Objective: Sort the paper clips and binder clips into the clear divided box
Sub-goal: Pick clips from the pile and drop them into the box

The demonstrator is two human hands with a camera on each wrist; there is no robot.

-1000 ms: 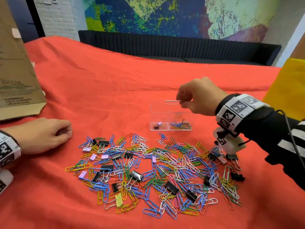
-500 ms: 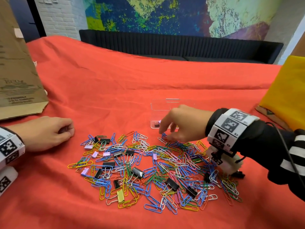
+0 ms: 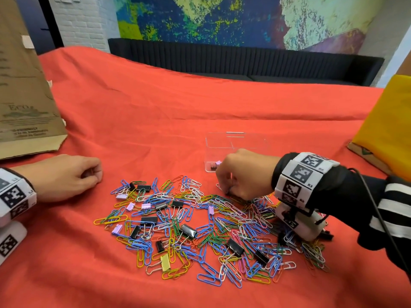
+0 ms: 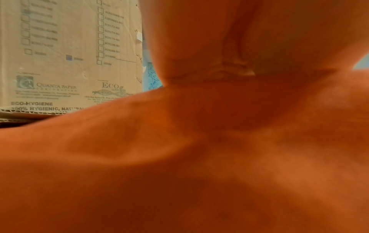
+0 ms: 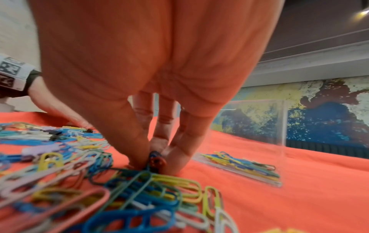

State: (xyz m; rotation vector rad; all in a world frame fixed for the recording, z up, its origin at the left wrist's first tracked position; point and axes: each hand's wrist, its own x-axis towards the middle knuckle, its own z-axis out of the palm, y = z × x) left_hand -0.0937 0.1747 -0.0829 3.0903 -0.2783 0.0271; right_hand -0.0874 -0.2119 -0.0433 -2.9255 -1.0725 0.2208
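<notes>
With our right hand (image 3: 242, 174) pinching a paper clip (image 5: 153, 157) at the pile's far edge, the clear box (image 3: 222, 143) stands just beyond it, nearer than to our left hand (image 3: 64, 176), resting loosely curled, empty.

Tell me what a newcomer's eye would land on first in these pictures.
First, the sprawl of coloured paper clips mixed with black and lilac binder clips on the red cloth, near the front edge. Next, the right hand, fingertips down at the pile's far edge, pinching paper clips just in front of the clear divided box. The left hand rests loosely curled on the cloth, beside a cardboard box.
</notes>
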